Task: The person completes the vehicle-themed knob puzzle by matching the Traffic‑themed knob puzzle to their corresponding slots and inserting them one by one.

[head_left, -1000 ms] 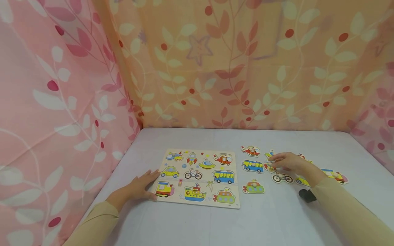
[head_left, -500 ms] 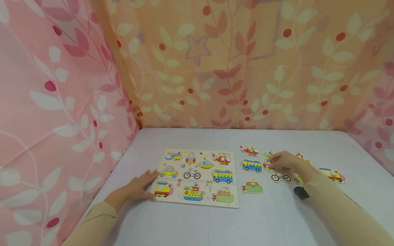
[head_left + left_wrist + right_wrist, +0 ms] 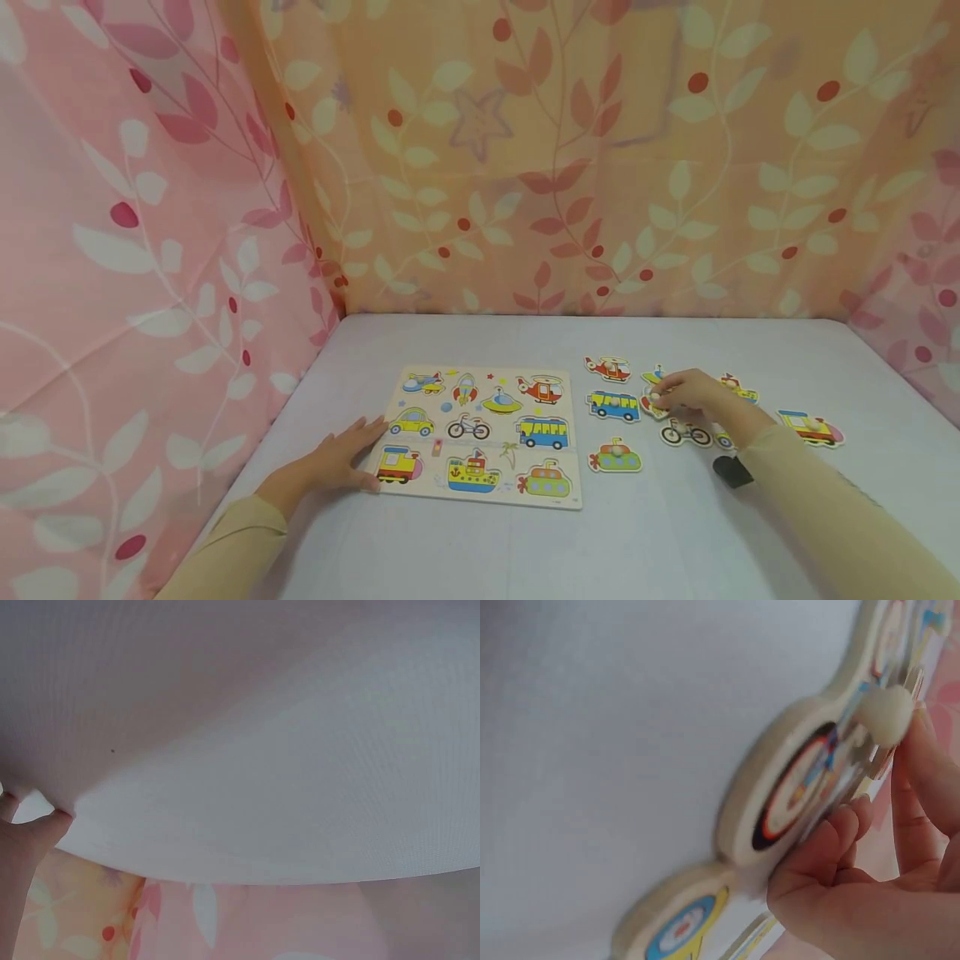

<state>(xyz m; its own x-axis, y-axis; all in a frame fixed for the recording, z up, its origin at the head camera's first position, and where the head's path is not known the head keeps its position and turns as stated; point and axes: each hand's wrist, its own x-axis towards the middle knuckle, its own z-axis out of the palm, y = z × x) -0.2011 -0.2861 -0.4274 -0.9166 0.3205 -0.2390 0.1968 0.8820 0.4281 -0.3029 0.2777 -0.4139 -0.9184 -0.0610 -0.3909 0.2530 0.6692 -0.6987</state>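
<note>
My left hand [image 3: 341, 457] rests at the left edge of a wooden puzzle board [image 3: 450, 442] printed with vehicles, fingers spread and thumb by its near left corner. My right hand [image 3: 697, 396] is over the loose knobbed pieces on the right. Its thumb and fingertips pinch at the knob of the rocket puzzle piece [image 3: 652, 408], which the hand partly covers. Just below the right hand lies the bicycle piece [image 3: 685, 433]; its pale knob [image 3: 885, 715] stands close to the fingers in the right wrist view. A flying saucer piece [image 3: 656, 374] lies just beyond the rocket.
Loose helicopter [image 3: 609, 367], bus [image 3: 613, 406] and submarine [image 3: 617, 457] pieces lie right of the board. Ship [image 3: 740, 388], train [image 3: 810, 428] and partly hidden car [image 3: 723, 439] pieces lie further right. A black object [image 3: 731, 472] sits by the right wrist. Curtains [image 3: 480, 167] surround the white table.
The right hand has shifted slightly and its fingertips have closed in on the rocket piece's knob. The left hand stays at the board. The view shifts slightly.
</note>
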